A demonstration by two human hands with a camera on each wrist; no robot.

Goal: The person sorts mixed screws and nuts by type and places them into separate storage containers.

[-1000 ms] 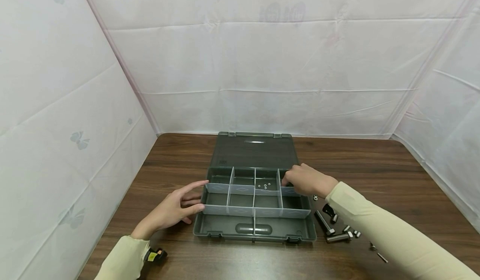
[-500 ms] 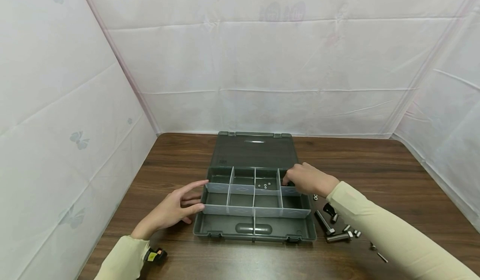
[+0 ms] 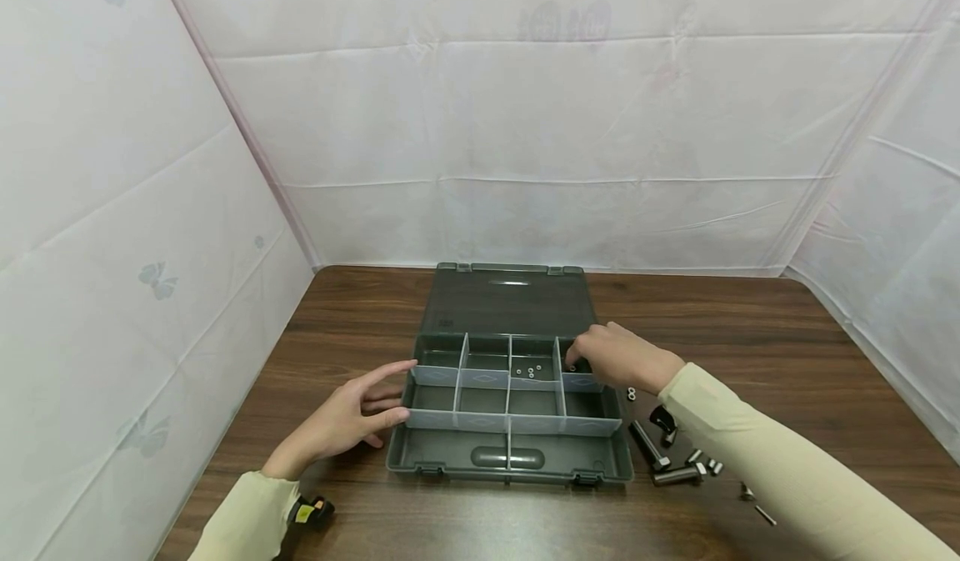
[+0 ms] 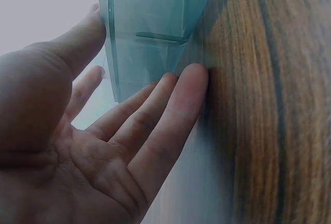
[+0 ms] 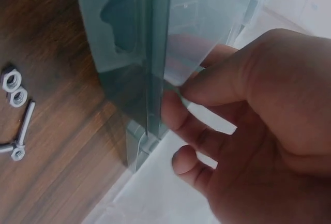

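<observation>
The left hand [image 3: 347, 418] is resting flat and open on the box [image 3: 510, 458] side while the right hand [image 3: 617, 358] is pinching a divider [image 5: 178, 87], which could slip from its fingertips and knock the 3 nuts [image 3: 530, 371] just beside them.

A dark wood-grain tabletop [image 3: 750, 328] enclosed by white fabric walls [image 3: 525, 127]. Loose metal bolts [image 3: 660, 461] and nuts [image 3: 632, 393] lie scattered at the right. A small black-and-yellow object [image 3: 311, 511] sits near the front left edge.

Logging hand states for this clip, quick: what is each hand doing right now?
Left hand: open, straight fingers resting against the left wall of the grey plastic compartment box.
Right hand: fingers curled inside the box's far right compartment; anything pinched cannot be told.
</observation>
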